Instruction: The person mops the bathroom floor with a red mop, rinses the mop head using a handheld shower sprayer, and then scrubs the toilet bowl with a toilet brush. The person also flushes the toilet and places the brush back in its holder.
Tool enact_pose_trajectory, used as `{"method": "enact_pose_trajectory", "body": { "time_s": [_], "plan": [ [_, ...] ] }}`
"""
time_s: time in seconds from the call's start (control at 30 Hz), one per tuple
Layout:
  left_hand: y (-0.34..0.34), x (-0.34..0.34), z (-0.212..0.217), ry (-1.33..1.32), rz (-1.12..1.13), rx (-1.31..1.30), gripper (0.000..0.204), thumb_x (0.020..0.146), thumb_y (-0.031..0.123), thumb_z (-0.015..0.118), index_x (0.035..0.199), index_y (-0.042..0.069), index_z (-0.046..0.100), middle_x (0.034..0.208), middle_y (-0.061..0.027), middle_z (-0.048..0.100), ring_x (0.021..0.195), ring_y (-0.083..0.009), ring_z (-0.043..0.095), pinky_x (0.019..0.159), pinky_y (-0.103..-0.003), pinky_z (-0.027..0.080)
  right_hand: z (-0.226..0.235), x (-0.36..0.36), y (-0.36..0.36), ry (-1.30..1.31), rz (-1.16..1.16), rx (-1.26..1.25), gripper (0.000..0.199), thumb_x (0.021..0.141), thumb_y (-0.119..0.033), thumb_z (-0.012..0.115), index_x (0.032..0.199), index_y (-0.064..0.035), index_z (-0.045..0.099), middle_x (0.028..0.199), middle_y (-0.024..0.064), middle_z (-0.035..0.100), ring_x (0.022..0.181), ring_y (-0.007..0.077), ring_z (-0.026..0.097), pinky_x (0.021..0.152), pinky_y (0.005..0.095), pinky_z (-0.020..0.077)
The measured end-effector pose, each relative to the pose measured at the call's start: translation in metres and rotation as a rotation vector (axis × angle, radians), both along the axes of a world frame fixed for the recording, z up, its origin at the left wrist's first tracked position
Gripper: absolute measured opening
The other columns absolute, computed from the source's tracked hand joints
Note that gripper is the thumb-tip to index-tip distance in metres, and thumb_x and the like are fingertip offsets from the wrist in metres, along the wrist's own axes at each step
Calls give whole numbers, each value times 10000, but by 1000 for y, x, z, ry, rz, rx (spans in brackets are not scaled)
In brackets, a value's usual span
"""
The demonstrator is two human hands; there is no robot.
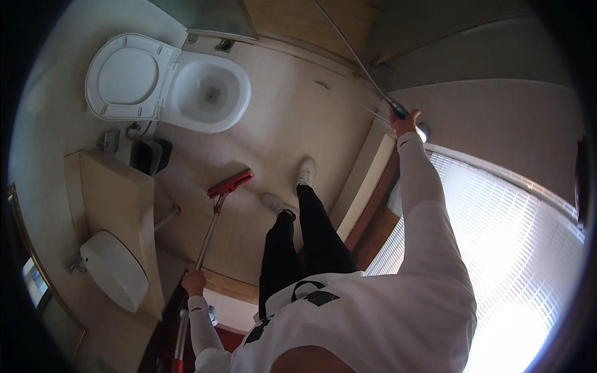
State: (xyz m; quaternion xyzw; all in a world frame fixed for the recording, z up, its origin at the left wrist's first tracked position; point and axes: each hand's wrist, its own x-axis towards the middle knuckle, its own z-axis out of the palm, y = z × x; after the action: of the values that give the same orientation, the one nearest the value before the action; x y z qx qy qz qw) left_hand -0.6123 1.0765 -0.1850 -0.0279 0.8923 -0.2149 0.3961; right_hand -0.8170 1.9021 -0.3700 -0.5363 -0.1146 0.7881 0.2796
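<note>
Left hand [193,283], toward seven o'clock, is wrapped around the mop [230,183]; right hand [405,122], at two, around the rod [359,61]. Better keep mop flat, rod clear.

White long-sleeved top [398,317] with black angular markings [321,298], small slits at the cuffs [407,138], black trousers [318,224], pale shoes [306,171]

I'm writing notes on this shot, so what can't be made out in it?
In the head view:
Rod in the right hand: far end, cut off by the top edge.
Mop in the left hand: near end, cut off by the lower edge.
Bin: inside, lost in shadow.
Dark floor mark: too small to identify.
Bright panel: what lies beyond, washed out by glare.
</note>
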Motion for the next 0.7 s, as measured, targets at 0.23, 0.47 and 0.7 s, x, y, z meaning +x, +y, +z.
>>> {"method": "enact_pose_trajectory", "body": {
  "time_s": [0.23,0.47,0.7],
  "plan": [
    [77,-60,23,228,-48,6,207,762,268,632,859,120,525,742,-131,634,692,-338,641,586,-457,512,-42,-24,5,-41,25,-278,704,728,-545,678,1213,-98,431,1194,130,520,1062,364,513,850,522,515],
    [117,-96,30,194,-15,-66,146,741,220,627,838,137,555,689,-109,615,731,-316,634,616,-443,507,-74,-40,-31,19,109,-330,655,762,-536,645,1174,-60,462,1154,146,556,1028,347,548,862,538,499],
    [123,-103,22,161,-135,-106,69,721,160,617,774,153,573,687,-92,619,694,-297,638,599,-426,508,-92,-29,-57,-15,22,-314,633,781,-597,585,1115,-67,494,1054,135,604,944,338,587,852,525,505]
  ]
}}
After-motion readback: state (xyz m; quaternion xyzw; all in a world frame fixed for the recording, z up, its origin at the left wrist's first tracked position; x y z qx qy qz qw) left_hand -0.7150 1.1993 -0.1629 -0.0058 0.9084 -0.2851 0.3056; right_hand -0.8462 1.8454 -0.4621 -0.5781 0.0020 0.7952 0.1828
